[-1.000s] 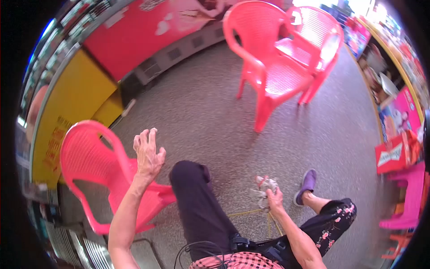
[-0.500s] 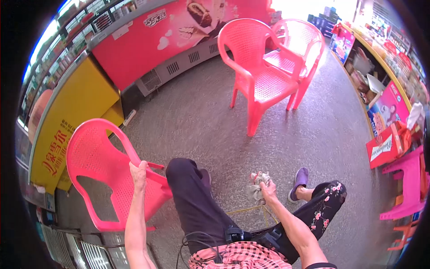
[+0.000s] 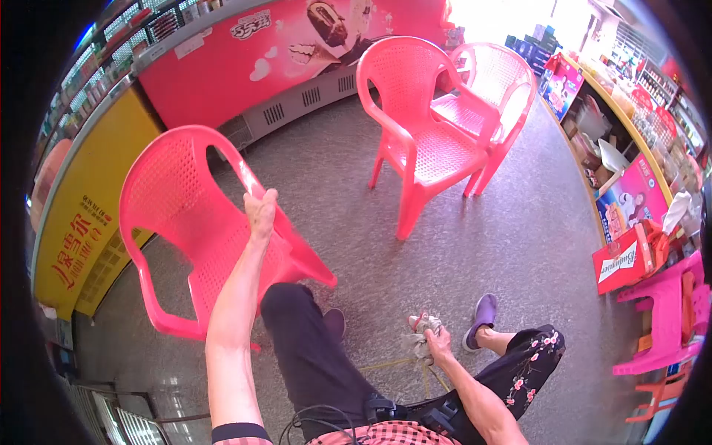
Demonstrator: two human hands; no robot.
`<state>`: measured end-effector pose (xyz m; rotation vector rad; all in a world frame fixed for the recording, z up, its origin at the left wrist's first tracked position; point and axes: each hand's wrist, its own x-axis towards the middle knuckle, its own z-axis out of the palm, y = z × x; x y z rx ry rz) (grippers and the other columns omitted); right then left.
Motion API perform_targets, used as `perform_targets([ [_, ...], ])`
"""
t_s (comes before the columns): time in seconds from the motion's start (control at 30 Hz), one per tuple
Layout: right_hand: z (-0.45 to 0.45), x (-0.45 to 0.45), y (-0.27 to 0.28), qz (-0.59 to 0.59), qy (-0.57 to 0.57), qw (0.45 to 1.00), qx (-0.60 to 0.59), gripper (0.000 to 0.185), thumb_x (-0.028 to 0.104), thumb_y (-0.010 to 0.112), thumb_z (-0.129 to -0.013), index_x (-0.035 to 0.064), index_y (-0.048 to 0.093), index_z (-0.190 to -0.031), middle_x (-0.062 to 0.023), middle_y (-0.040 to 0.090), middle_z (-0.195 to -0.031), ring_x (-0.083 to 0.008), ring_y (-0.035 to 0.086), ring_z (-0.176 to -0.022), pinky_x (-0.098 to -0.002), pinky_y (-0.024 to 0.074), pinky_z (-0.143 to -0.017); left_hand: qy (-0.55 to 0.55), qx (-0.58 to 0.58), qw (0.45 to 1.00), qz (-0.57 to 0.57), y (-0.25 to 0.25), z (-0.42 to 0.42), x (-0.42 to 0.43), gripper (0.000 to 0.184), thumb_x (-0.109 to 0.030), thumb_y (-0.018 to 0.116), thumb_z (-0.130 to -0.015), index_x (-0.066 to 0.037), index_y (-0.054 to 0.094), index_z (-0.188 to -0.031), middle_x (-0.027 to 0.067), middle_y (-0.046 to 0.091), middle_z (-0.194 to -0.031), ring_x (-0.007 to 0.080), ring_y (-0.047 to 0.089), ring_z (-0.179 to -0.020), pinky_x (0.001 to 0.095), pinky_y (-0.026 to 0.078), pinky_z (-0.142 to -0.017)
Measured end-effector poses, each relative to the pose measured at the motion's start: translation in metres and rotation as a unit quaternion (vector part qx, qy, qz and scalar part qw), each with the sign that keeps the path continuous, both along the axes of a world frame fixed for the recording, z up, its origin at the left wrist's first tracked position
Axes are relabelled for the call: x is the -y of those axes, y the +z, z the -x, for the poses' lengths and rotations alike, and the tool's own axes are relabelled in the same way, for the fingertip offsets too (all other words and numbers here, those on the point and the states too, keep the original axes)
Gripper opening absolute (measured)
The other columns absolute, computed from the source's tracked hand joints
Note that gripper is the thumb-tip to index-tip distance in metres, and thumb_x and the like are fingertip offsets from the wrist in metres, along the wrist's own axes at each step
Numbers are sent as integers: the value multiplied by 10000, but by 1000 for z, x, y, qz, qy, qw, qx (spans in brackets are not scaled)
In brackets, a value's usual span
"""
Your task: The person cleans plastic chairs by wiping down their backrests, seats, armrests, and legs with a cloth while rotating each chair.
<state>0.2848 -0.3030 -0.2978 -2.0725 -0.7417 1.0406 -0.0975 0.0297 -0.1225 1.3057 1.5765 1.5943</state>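
My left hand (image 3: 261, 211) is wrapped round the armrest of a red plastic chair (image 3: 182, 174) at the left. That chair faces partly toward me, beside my left knee. Low in the centre, my right hand (image 3: 438, 343) grips a crumpled greyish cloth (image 3: 420, 334) with a bit of red on it. The cloth hangs above the floor between my legs. Near it, thin yellow strips (image 3: 393, 363) run toward my lap.
Two more red chairs (image 3: 437, 144) stand close together ahead. Behind them is a pink freezer (image 3: 222, 74), with a yellow cabinet (image 3: 89, 200) at the left. Along the right are a goods shelf, a red box (image 3: 623, 259) and a pink stool (image 3: 667, 319).
My left hand came down from the air onto the armrest and closed. The left chair has since shifted forward and right with it. My right hand still holds the cloth.
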Motion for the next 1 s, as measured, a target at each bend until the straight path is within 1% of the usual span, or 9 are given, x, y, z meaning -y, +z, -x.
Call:
perform_targets([
  [0.17, -5, -1, -6, -29, -26, 998, -49, 350, 186, 608, -785, -7, 616, -1078, -52, 641, -930, -137, 571, -840, -310, 483, -745, -28, 1, 999, -40, -1, -82, -52, 265, -185, 668, -740, 5, 509, -835, 50, 544, -752, 143, 518, -656, 328, 437, -558],
  [0.2, -1, -4, 17, -15, -38, 997, -70, 397, 242, 612, -785, 8, 603, -1105, -142, 670, -996, -241, 631, -928, -367, 481, -826, -33, 13, 998, -47, 9, -103, -46, 291, -201, 675, -747, 9, 504, -854, 57, 547, -772, 145, 519, -672, 327, 441, -568],
  [0.3, 1, -11, 18, -41, -57, 993, -95, 329, 163, 581, -811, 9, 616, -1100, -40, 640, -944, -128, 569, -828, -309, 486, -729, -89, 34, 993, -64, -3, -137, -51, 369, -257, 696, -770, 10, 487, -915, 52, 526, -756, 139, 518, -682, 327, 448, -572],
  [0.5, -4, -21, 3, -51, -57, 994, -82, 340, 155, 591, -826, 17, 603, -1137, -43, 642, -980, -126, 576, -838, -305, 490, -745, -153, 38, 984, -79, -10, -200, -8, 328, -193, 676, -793, 5, 477, -961, 55, 536, -769, 118, 520, -680, 312, 449, -563],
  [0.53, -6, -23, -2, -70, -68, 991, -87, 372, 205, 608, -798, 12, 610, -1116, -84, 655, -985, -175, 600, -883, -337, 485, -787, -149, 36, 985, -79, -6, -210, 5, 328, -193, 676, -793, 5, 477, -961, 55, 536, -769, 118, 520, -680, 312, 449, -563],
  [0.7, -1, -32, 19, -97, -114, 984, -96, 412, 230, 608, -785, 1, 597, -1127, -125, 658, -1015, -222, 615, -938, -365, 476, -835, -182, 124, 975, 36, 35, -247, 86, 359, -122, 666, -782, -19, 480, -1071, 28, 538, -891, 84, 506, -751, 257, 446, -651],
  [0.83, -2, -38, 14, -123, -121, 981, -88, 421, 230, 608, -805, -5, 582, -1153, -128, 647, -1046, -229, 604, -962, -359, 468, -854, -177, 132, 975, 17, 9, -281, 101, 419, -112, 663, -751, -9, 474, -1111, 36, 543, -880, 98, 517, -748, 272, 462, -657],
  [0.9, -5, -37, 8, -117, -123, 983, -64, 432, 242, 610, -814, -6, 577, -1166, -138, 643, -1059, -233, 605, -964, -362, 465, -863, -183, 166, 964, 103, 12, -299, 116, 457, -105, 662, -737, -15, 466, -1141, 51, 553, -892, 115, 538, -760, 282, 477, -667],
  [1.0, -8, -41, -3, -165, -195, 958, -133, 462, 255, 627, -821, -10, 566, -1195, -140, 642, -1071, -231, 609, -954, -371, 465, -869, -184, 151, 965, 106, 20, -325, 141, 473, -97, 658, -726, -25, 460, -1150, 59, 560, -901, 136, 559, -771, 287, 482, -668],
])
